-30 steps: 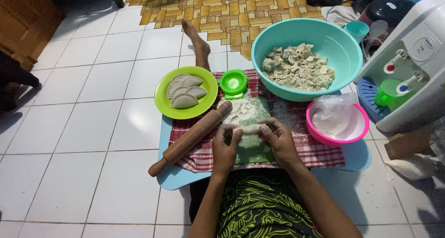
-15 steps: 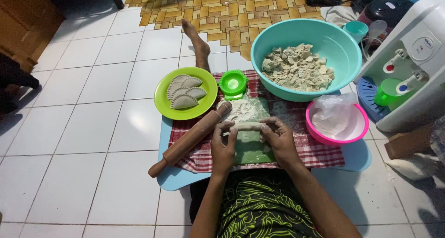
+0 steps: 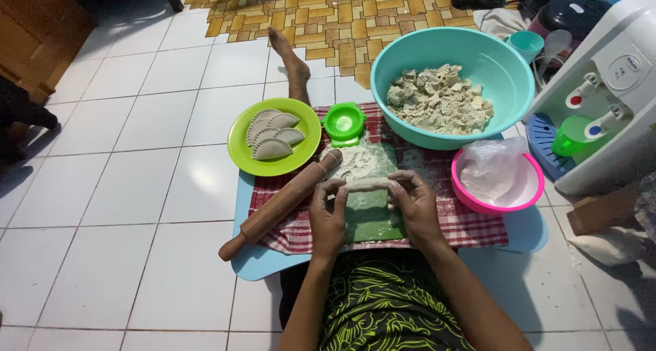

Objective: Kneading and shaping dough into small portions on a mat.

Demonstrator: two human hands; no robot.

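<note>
Both hands on it: left hand [image 3: 328, 213] & right hand [image 3: 412, 202] pinch opposite ends of a dough roll [image 3: 367, 184], long axis running left-right btwn them, just over the green mat [image 3: 370, 211] (floured), wooden rolling pin [image 3: 281, 204] lying diagonal beside the left hand.

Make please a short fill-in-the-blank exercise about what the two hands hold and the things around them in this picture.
1. The left hand and right hand hold a roll of ____ between them.
2. The shaped pastries lie on a ____ plate.
3. The wooden rolling pin lies to the ____ of the hands.
4. The crumbly filling sits in the ____ bowl.

Missing words: dough; green; left; turquoise
</note>
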